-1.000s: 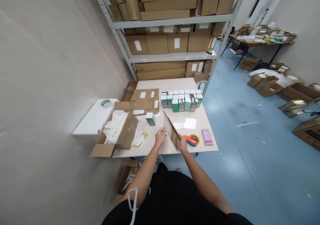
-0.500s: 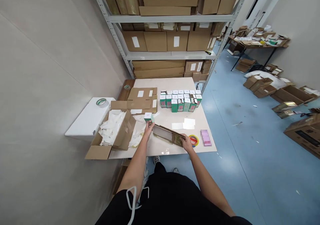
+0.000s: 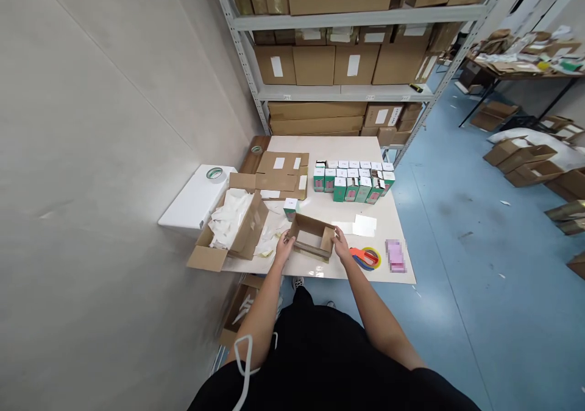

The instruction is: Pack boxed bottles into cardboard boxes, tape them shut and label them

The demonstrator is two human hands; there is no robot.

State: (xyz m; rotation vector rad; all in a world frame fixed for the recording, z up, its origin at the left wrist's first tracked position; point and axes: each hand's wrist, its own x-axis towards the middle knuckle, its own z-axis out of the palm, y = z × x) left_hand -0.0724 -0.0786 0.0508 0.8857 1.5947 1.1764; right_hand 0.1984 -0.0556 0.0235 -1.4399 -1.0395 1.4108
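Between my hands, near the table's front edge, is a small brown cardboard box (image 3: pixel 314 223) with its top open. Its inside shows a pale area; I cannot tell whether that is its bottom or the tabletop. My left hand (image 3: pixel 284 248) grips the box's left side, and my right hand (image 3: pixel 340 245) has the right side between thumb and fingers. Just behind the left corner stands a white-and-green product box (image 3: pixel 290 209). Right of my right hand lie orange-handled scissors (image 3: pixel 364 256) and a yellow-and-blue ring (image 3: pixel 375 262). White paper sheets (image 3: pixel 364 225) lie behind them.
Rows of green-and-white boxes (image 3: pixel 351 189) stand at the table's back right. Flattened cardboard (image 3: pixel 282 173) lies back left. An open carton (image 3: pixel 247 231) with white paper is at left, beside a white box (image 3: pixel 194 198) topped by a tape roll (image 3: pixel 214 173). Shelving (image 3: pixel 347 93) rises behind.
The cardboard piece, flat and tilted before, is now opened out into a box shape. My left hand has come away from the white-and-green box. The view has shifted left.
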